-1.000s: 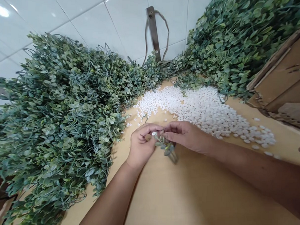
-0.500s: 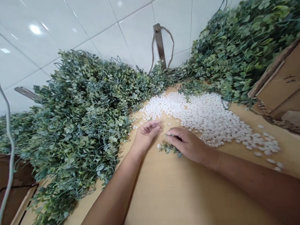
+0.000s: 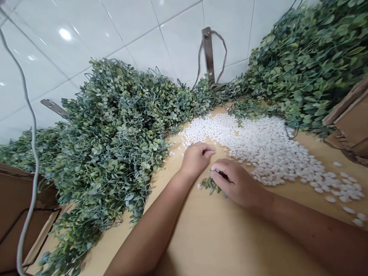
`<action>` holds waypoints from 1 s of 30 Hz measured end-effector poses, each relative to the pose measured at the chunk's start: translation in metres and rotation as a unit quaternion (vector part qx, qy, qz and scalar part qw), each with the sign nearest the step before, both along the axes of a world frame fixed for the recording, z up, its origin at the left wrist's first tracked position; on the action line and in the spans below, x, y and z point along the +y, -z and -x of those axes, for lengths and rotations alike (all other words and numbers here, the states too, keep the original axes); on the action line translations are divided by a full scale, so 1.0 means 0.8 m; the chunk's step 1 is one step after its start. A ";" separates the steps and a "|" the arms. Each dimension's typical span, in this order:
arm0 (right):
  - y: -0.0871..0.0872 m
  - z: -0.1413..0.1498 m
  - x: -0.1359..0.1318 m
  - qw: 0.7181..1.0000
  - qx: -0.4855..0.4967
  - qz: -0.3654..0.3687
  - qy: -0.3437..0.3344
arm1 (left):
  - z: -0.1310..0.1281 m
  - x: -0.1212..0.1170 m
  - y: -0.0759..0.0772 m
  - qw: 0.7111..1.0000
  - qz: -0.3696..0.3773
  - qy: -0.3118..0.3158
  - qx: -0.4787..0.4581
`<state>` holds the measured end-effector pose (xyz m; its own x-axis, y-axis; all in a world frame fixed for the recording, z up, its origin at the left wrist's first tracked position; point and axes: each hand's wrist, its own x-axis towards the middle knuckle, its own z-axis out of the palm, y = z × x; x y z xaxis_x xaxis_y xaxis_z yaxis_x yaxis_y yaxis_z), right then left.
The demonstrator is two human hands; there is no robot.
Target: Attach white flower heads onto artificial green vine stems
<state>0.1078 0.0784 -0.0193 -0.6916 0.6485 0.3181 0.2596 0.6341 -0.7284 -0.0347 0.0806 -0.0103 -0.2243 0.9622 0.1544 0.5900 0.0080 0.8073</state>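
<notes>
My right hand (image 3: 237, 183) pinches the stem of a small artificial leaf sprig (image 3: 211, 185) between thumb and fingers. The sprig's leaves hang below the hand, over the table, with a tiny white piece at the left tip. Just to the left, my left hand (image 3: 198, 158) is closed, thumb and fingertips pressed together; anything between them is too small to make out. The two hands are close but apart. Behind them a wide spread of small white disc-like pieces (image 3: 271, 151) lies on the wooden table (image 3: 204, 235).
A large heap of green artificial foliage (image 3: 120, 131) fills the left side, and another heap (image 3: 319, 62) the back right. Cardboard boxes (image 3: 360, 116) stand at the sides. A white cable (image 3: 33, 140) hangs at the left. Behind is a tiled wall (image 3: 175, 29) with a metal bracket (image 3: 208, 54).
My left hand has turned over, its back now facing up and its fingertips drawn together. My right hand keeps its pinch on the sprig. The whole view has shifted slightly.
</notes>
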 end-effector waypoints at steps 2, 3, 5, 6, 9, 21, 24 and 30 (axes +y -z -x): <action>0.001 0.001 0.002 0.999 0.022 0.020 0.015 | 0.005 -0.015 0.001 0.983 0.012 -0.032 -0.180; 0.002 0.002 0.002 0.999 0.035 0.027 0.021 | 0.006 -0.024 0.000 0.965 0.024 -0.043 -0.257; 0.003 0.003 0.003 0.997 0.058 0.034 0.026 | 0.006 -0.045 -0.004 0.932 0.046 -0.049 -0.356; 0.003 0.003 0.003 0.997 0.065 0.035 0.024 | 0.006 -0.054 -0.006 0.923 0.055 -0.048 -0.378; 0.003 0.002 0.002 0.997 0.062 0.033 0.014 | 0.003 -0.073 -0.010 0.909 0.069 -0.041 -0.409; -0.004 0.003 -0.002 0.998 0.063 0.029 -0.005 | 0.025 -0.068 -0.011 0.882 0.149 0.021 -0.446; -0.003 0.003 -0.002 0.997 0.068 0.032 -0.005 | 0.025 -0.068 -0.011 0.884 0.152 0.021 -0.442; -0.002 0.002 -0.005 0.995 0.095 0.044 -0.004 | 0.023 -0.069 -0.009 0.883 0.132 0.010 -0.450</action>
<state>0.1060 0.0748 -0.0177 -0.6297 0.6743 0.3857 0.1079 0.5676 -0.8162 -0.0530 0.0254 -0.0028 -0.1241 0.9432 -0.3083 -0.2868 0.2633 0.9211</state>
